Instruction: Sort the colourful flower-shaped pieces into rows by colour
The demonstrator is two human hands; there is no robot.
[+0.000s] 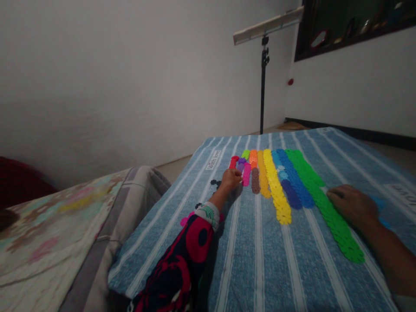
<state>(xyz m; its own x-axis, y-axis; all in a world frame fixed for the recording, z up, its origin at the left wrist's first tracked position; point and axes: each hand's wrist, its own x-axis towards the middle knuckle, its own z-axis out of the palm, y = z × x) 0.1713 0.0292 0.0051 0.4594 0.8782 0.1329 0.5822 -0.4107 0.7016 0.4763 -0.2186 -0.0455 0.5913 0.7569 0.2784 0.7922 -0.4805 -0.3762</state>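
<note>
Rows of small coloured pieces lie side by side on a blue striped cloth (240,242). My left hand (231,178) is closed in a pinch beside the pink row (246,174) and below the purple pieces (241,163); what its fingertips hold is too small to make out. Curled at the right edge of the long green row (334,216), my right hand (352,203) has its fingers bent together, and anything in them is hidden. Between the hands run brown (255,181), yellow (277,190) and blue rows (300,186).
Black pieces (215,183) lie left of my left hand, and magenta ones (186,219) by my left sleeve. Light blue pieces (378,206) are partly behind my right hand. A cloth-covered surface (65,234) stands at left, a black stand (263,86) behind.
</note>
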